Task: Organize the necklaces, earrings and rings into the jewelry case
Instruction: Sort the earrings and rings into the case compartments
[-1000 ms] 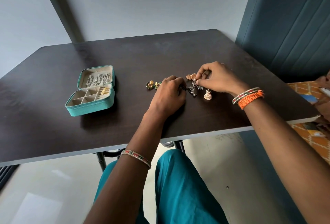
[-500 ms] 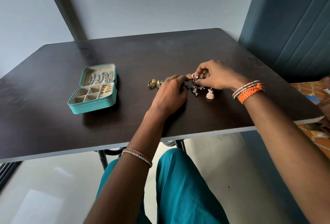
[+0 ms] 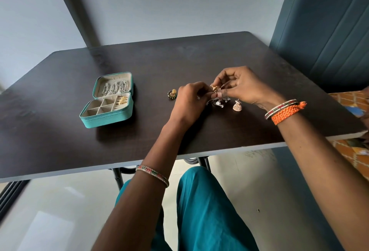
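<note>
An open teal jewelry case (image 3: 107, 117) lies on the left of the dark table (image 3: 60, 140). Silver chains hang in its lid and gold pieces (image 3: 122, 100) sit in one right compartment. My left hand (image 3: 189, 103) and my right hand (image 3: 242, 86) meet above the table and together pinch a small gold earring (image 3: 215, 88). Beneath them lie silver earrings (image 3: 218, 102) and a rose-gold bell-shaped earring (image 3: 237, 106). A green and gold earring pair (image 3: 172, 93) rests just left of my left hand.
A teal upholstered seat back (image 3: 327, 31) rises at the right behind the table. Patterned orange fabric (image 3: 357, 150) shows at the right edge. My teal-clad knee (image 3: 203, 210) is under the table's near edge. Grey wall behind.
Both hands have lifted slightly off the table and drawn together, raising the gold earring from the pile. The camera view shifted a little.
</note>
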### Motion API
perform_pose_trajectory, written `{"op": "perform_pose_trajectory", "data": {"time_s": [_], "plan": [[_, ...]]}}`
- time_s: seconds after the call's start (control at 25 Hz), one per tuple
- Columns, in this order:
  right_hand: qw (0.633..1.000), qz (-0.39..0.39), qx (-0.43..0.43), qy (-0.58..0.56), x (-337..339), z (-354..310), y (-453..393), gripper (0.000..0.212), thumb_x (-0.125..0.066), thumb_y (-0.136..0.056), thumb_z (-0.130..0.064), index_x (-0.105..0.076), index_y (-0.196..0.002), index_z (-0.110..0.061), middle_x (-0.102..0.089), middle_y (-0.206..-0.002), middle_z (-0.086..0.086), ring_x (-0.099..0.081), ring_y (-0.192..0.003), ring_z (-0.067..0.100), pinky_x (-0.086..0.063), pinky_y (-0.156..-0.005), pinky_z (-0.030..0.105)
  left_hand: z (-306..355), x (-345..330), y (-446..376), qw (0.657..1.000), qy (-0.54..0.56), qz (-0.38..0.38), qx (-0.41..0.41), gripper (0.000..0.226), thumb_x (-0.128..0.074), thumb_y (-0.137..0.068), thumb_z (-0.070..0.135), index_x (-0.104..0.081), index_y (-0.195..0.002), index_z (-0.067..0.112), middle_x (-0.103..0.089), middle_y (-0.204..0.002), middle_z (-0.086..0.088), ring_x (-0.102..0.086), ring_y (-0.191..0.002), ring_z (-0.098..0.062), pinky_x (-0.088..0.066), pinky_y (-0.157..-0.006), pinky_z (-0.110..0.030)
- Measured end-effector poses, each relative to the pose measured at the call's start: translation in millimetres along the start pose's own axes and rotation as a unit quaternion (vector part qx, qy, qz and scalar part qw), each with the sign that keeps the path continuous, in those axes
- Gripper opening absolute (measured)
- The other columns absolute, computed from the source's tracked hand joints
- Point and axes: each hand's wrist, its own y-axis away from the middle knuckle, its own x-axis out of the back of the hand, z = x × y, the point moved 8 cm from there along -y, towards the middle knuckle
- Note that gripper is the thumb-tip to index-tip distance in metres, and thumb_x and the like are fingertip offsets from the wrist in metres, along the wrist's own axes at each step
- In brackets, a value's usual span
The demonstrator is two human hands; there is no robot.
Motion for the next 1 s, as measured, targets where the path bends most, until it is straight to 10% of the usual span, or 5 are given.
{"op": "perform_pose_trajectory", "data": {"time_s": [0.48,1.0], "plan": [[0.984,0.014,-0.047,-0.173,5,11,2,0.017,-0.069,-0.079,0.002,-0.066,-0.095,-0.002,-0.071,-0.077,0.005,-0.066,-0.065,0.011,-0.058,-0.065,0.022,8,19,5,0.995,-0.002,0.100,-0.024,0.006,-0.068,-0.081,0.008,-0.073,-0.083,0.010,-0.073,-0.080,-0.003,-0.065,-0.075,-0.017,-0.046,-0.069,-0.028],[0.981,0.166,0.053,0.087,20,-29,5,0.017,-0.073,-0.078,-0.008,-0.070,-0.093,-0.016,-0.071,-0.084,0.000,-0.065,-0.076,0.008,-0.055,-0.075,0.022,11,2,3,0.985,-0.157,0.031,-0.064,0.018,-0.061,-0.089,0.036,-0.071,-0.091,0.020,-0.071,-0.088,-0.002,-0.054,-0.094,-0.025,-0.037,-0.082,-0.036]]}}
